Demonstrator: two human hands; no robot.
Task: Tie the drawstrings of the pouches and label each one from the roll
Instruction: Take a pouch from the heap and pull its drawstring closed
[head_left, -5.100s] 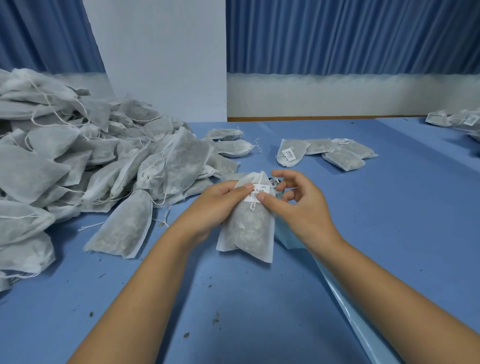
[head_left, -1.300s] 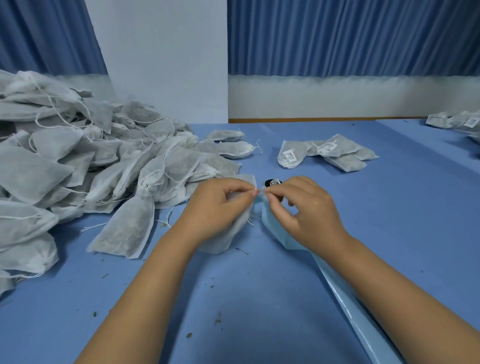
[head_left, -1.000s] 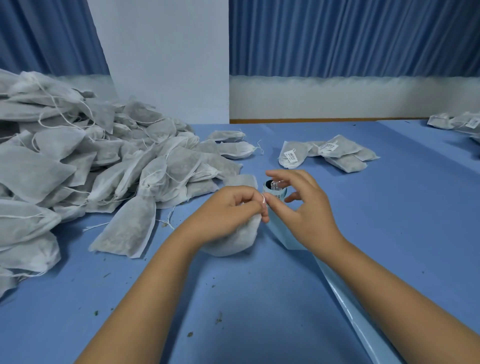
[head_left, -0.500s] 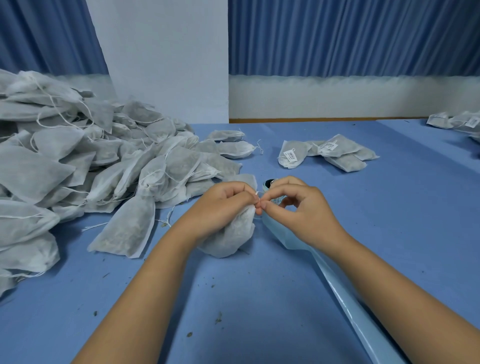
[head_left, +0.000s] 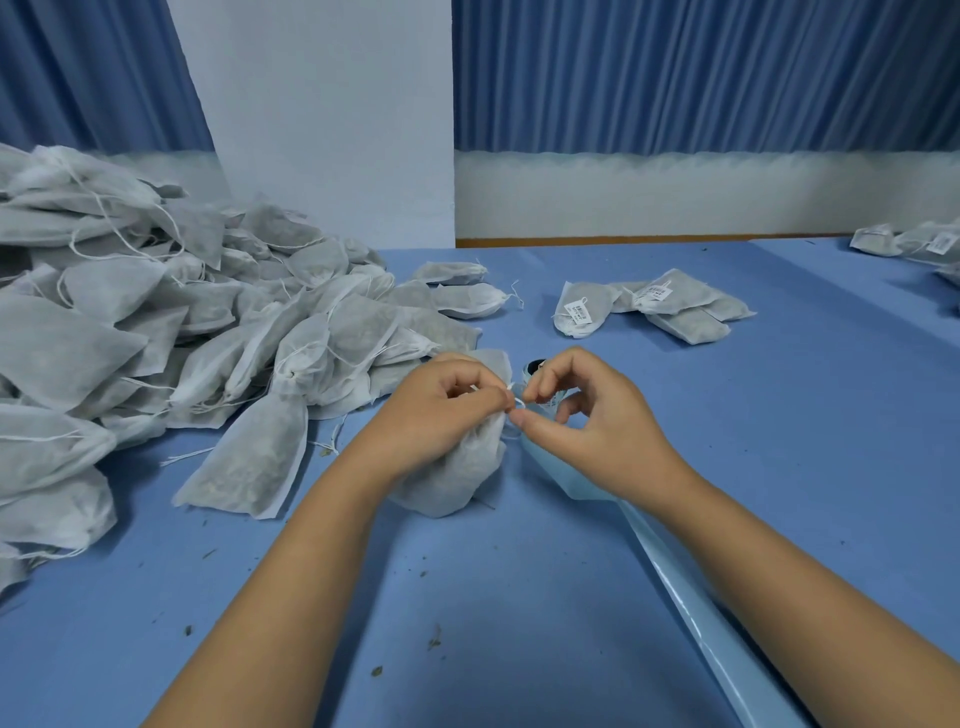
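Observation:
A white fabric pouch (head_left: 457, 467) filled with dried herbs lies on the blue table (head_left: 519, 597) at the centre. My left hand (head_left: 441, 410) grips its gathered neck and one end of the white drawstring (head_left: 516, 402). My right hand (head_left: 587, 415) pinches the other end of the drawstring between thumb and forefinger, right beside the left fingertips. The label roll (head_left: 535, 371) stands just behind my hands, mostly hidden. Its pale blue backing strip (head_left: 691, 587) trails under my right forearm toward the near edge.
A big heap of unlabelled pouches (head_left: 156, 338) fills the left of the table. One loose pouch (head_left: 254, 457) lies just left of my left arm. Several labelled pouches (head_left: 649, 306) lie behind the roll, and more pouches (head_left: 914, 244) sit at the far right.
5.1 s ago my hands pressed a label onto an upright pouch; it now lies among the labelled pouches. Since 1.3 s ago both hands work another pouch's drawstring, fingertips staying close together.

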